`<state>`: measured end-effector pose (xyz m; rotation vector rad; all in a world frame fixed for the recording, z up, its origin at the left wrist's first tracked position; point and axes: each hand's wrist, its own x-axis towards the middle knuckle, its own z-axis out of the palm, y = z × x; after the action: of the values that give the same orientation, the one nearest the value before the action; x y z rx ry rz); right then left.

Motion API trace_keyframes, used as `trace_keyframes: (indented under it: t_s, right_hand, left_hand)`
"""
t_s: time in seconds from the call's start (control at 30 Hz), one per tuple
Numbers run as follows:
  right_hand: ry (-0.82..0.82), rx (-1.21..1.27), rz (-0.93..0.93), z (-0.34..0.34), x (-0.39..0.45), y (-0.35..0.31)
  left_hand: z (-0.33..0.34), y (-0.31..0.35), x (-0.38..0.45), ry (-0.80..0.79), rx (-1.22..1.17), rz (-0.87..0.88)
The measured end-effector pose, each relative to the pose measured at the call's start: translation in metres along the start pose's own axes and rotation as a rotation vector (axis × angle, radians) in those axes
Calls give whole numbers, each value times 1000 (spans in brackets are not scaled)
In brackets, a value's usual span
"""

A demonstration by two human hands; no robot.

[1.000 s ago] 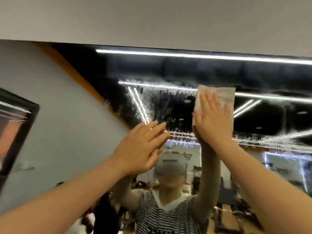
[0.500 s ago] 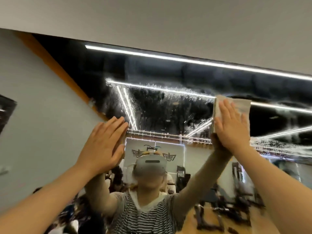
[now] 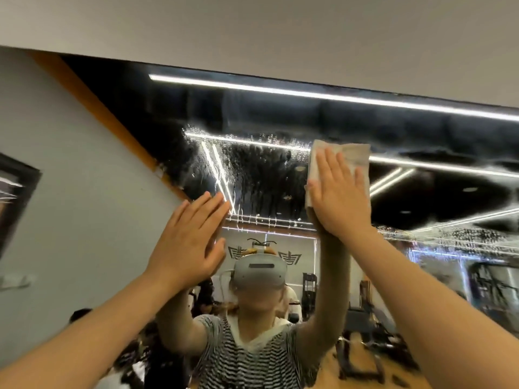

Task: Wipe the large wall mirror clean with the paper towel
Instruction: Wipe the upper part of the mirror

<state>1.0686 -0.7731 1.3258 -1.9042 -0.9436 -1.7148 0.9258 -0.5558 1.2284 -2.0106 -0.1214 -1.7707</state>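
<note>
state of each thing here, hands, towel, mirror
right hand: flat, fingers straight, pressing the paper towel to the glass
paper towel: folded, flat against the mirror under the right hand
left hand: open, fingers straight, holds nothing, palm toward the glass
mirror: wet, droplets and streaks across its upper part

Above me runs a plain grey wall (image 3: 280, 32). To my left I see a grey wall (image 3: 70, 220) edged by an orange stripe (image 3: 92, 103).

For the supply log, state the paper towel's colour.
Off-white paper towel, best seen in the head view.
</note>
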Motion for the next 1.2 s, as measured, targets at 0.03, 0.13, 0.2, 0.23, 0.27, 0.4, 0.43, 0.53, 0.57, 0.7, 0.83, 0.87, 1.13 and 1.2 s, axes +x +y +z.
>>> trace_keyframes:
  t_s: [0.03, 0.13, 0.2, 0.23, 0.27, 0.4, 0.43, 0.53, 0.57, 0.7, 0.83, 0.87, 1.13, 1.2]
  right_hand:
    - [-6, -18, -33, -3, -3, 9]
    - [0, -48, -20, -9, -8, 39]
    - [21, -61, 60, -12, -8, 59]
    - [31, -52, 114, -15, -7, 66]
    - [42, -42, 169, -17, -6, 69]
    - [61, -87, 325, -18, 4, 48]
    - [54, -77, 314, -17, 8, 38]
    - [35, -44, 175, -8, 21, -7]
    - [21, -43, 120, -4, 24, -26]
    - [-5, -31, -61, 11, 27, -91]
    - [-19, -30, -147, 7, 26, -72]
    - [-12, -39, -151, 6, 24, -61]
    - [-3, -41, 129, -11, 2, 31]
    - [21, -45, 201, -14, -6, 46]
  left_hand:
    - [0, 0, 0, -5, -2, 1]
    - [0, 0, -1, -8, -13, 0]
    - [1, 0, -1, 1, -9, 4]
    - [1, -1, -1, 2, -9, 6]
    - [2, -1, -2, 3, -10, 5]
    - [4, 0, -2, 25, -10, -6]
    - [5, 0, -2, 26, -10, -10]
    - [6, -2, -3, 29, 2, -8]
    - [6, -2, -3, 26, 4, -7]
    - [3, -4, -3, 4, -12, -7]
    - [1, -4, -3, 1, -13, 5]
    - [1, -4, -3, 3, -10, 6]
    - [0, -2, -4, -11, -12, -1]
    - [1, -2, -4, -6, -7, -4]
